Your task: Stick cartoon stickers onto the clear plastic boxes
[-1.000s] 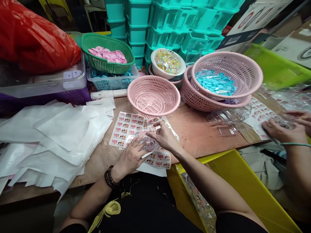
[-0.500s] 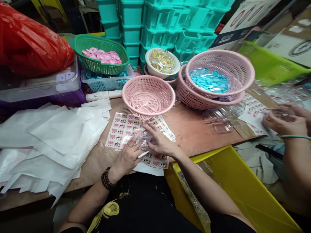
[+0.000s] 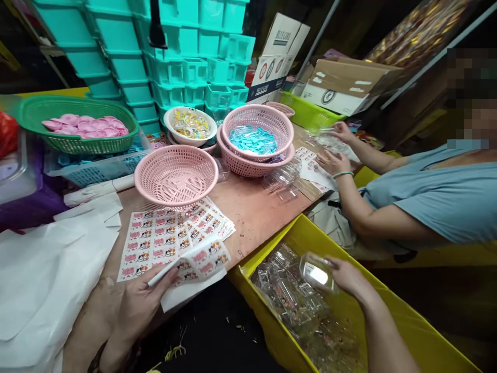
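Note:
My left hand (image 3: 140, 296) is closed on the near edge of a sticker sheet (image 3: 207, 259), whose end curls up between thumb and fingers. More sheets printed with cats and pink lettering (image 3: 145, 243) lie flat under it on the table. Over the yellow bin (image 3: 392, 295) at the right, my right hand (image 3: 349, 277) grips a clear plastic box (image 3: 319, 272) by its side; both are a little blurred. Many similar clear plastic boxes (image 3: 285, 290) lie in the bin below.
A pink basket (image 3: 176, 199) stands just beyond the sheets. Farther back are a basket of blue pieces (image 3: 258, 109), a white bowl (image 3: 169, 122) and a green basket (image 3: 31, 116). White backing paper (image 3: 46, 290) covers the left side. A co-worker (image 3: 419, 191) handles clear plastic at the right.
My right hand has left the sheets and moved right over the yellow bin, where it holds a clear box. My left hand now lifts a sheet's edge. The view has swung right.

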